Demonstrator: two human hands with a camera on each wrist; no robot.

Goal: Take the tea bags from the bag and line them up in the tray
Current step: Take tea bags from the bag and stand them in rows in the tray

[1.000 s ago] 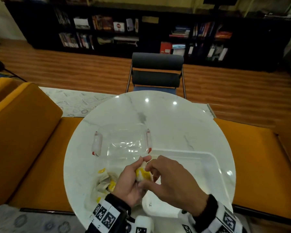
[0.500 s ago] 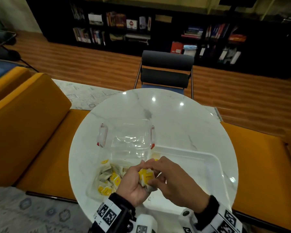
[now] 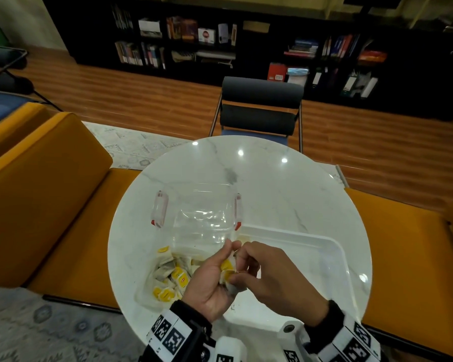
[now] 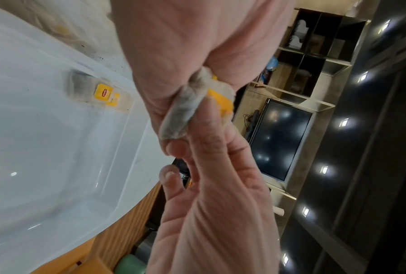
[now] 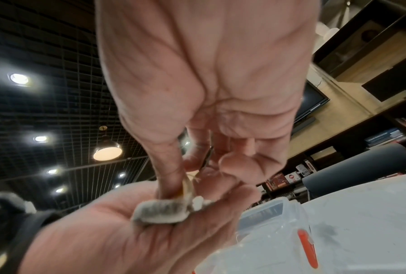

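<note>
Tea bag pinched between your left hand and right hand, likely separating it; tray waits beside.

looks like a lounge or reading room: round marble table in the middle, orange sofas at 9 and 3 o'clock, dark bookshelves at 12, wall screen, patterned rug.

White marble-veined table, translucent white tray, yellow-tagged tea bags, mustard-orange bench, black-and-white checkered wristbands
</note>
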